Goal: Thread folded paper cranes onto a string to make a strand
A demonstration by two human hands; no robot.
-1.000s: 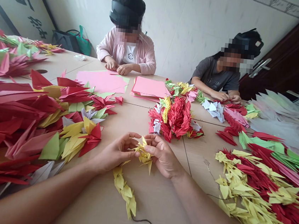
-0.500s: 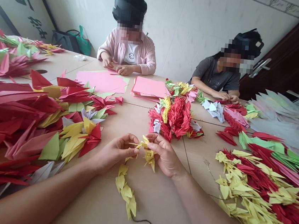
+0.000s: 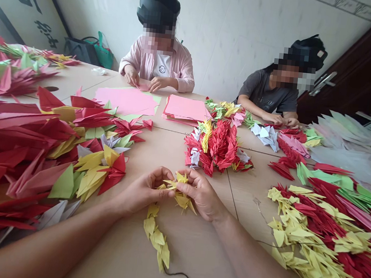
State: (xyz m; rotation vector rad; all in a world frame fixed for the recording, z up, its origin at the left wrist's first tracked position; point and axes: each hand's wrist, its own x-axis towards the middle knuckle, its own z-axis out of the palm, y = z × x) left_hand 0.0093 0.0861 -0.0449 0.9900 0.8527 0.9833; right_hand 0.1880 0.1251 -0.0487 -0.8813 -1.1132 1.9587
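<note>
My left hand (image 3: 145, 190) and my right hand (image 3: 204, 195) meet over the middle of the table, fingers bent and pinching. Between them is a small cluster of folded yellow paper cranes (image 3: 184, 200); both hands grip it. My right fingers and thumb close on its upper right, and my left thumb and fingers press its left side. Below my left hand a strand of yellow paper cranes (image 3: 156, 240) lies on the table, with a dark cord (image 3: 185, 275) trailing from its lower end. Where the strand joins the held cluster is hidden by my left hand.
Loose folded paper (image 3: 38, 150) in red, pink and yellow is heaped at left. Crane garlands (image 3: 312, 254) lie at right. A red bundle (image 3: 218, 147) sits ahead, near pink paper sheets (image 3: 188, 108). Two people in headsets, one in a pink shirt (image 3: 183, 66), work opposite.
The yellow cluster between my hands has turned and spread, with more points showing. My left thumb has moved in against it. The strand on the table has stayed put.
</note>
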